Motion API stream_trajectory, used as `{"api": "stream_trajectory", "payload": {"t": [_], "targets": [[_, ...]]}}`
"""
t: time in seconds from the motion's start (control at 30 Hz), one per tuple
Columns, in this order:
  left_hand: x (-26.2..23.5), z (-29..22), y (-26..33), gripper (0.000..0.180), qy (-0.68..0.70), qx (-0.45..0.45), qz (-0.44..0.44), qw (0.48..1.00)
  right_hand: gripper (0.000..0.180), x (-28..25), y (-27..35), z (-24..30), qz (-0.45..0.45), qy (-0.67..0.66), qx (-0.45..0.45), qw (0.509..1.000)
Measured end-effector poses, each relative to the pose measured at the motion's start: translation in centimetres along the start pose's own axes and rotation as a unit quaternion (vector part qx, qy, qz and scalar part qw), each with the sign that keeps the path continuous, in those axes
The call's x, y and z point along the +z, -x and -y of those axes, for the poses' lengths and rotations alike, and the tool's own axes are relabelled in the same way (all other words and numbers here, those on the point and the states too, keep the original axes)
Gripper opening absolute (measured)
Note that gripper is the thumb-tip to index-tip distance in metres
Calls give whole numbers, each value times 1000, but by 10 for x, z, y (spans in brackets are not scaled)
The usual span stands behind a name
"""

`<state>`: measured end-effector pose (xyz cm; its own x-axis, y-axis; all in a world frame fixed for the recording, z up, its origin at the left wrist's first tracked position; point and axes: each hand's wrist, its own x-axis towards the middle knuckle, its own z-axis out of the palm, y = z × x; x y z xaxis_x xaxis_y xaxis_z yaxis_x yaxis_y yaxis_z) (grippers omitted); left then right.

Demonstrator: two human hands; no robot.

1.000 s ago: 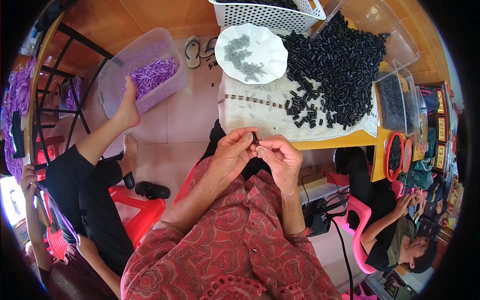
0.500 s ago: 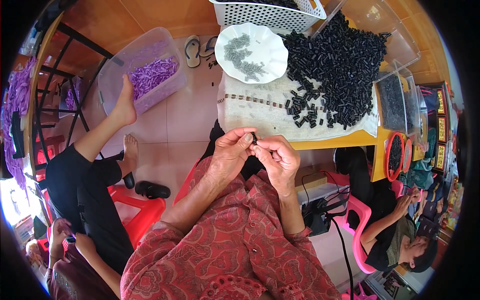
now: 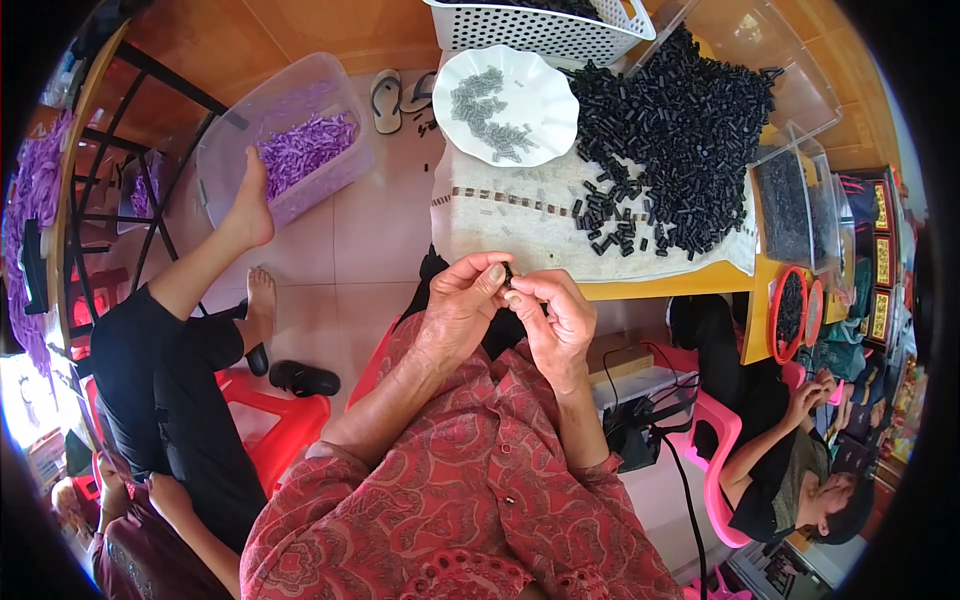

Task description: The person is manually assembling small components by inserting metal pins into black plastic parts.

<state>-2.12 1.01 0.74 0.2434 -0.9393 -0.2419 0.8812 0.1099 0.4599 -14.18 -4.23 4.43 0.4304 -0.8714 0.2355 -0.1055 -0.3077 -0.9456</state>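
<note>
My left hand (image 3: pixel 465 305) pinches a small black plastic piece (image 3: pixel 508 271) between thumb and forefinger, just off the near edge of the table. Against the lower end of that piece, my right hand (image 3: pixel 553 318) presses its thumb and forefinger together; anything smaller between the fingertips is hidden. Beyond my hands a big heap of small black plastic pieces (image 3: pixel 670 140) spreads over a pale cloth (image 3: pixel 520 235). To its left a white scalloped plate (image 3: pixel 552 110) holds many small clear pieces (image 3: pixel 490 115).
A white perforated basket (image 3: pixel 540 30) stands behind the plate. Clear bins (image 3: pixel 795 200) and a red round basket (image 3: pixel 789 312) line the right side. A tub of purple pieces (image 3: pixel 310 150) is on the floor at left. Two people sit nearby, left and right; black cables (image 3: pixel 690 500) hang at right.
My hands stay almost in place, the right fingers shifting very slightly left on the black piece. The seated person at left has moved their hands lower.
</note>
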Motion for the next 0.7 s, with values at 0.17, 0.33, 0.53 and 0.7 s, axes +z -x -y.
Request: {"api": "stream_trajectory", "payload": {"t": [0.17,0.33,0.53,0.7], "targets": [[0,1,0,20,-14,11,-14,1000,15,0,1,-1,25,-16,-16,999],[5,1,3,19,-18,2,-11,1000,13,0,-1,1,-7,4,-4,1000],[5,1,3,19,-46,17,-19,999,11,2,-5,5,-18,80,-75,994],[5,0,4,18,-81,38,-14,996,12,2,-6,10,-20,87,-85,992]]}}
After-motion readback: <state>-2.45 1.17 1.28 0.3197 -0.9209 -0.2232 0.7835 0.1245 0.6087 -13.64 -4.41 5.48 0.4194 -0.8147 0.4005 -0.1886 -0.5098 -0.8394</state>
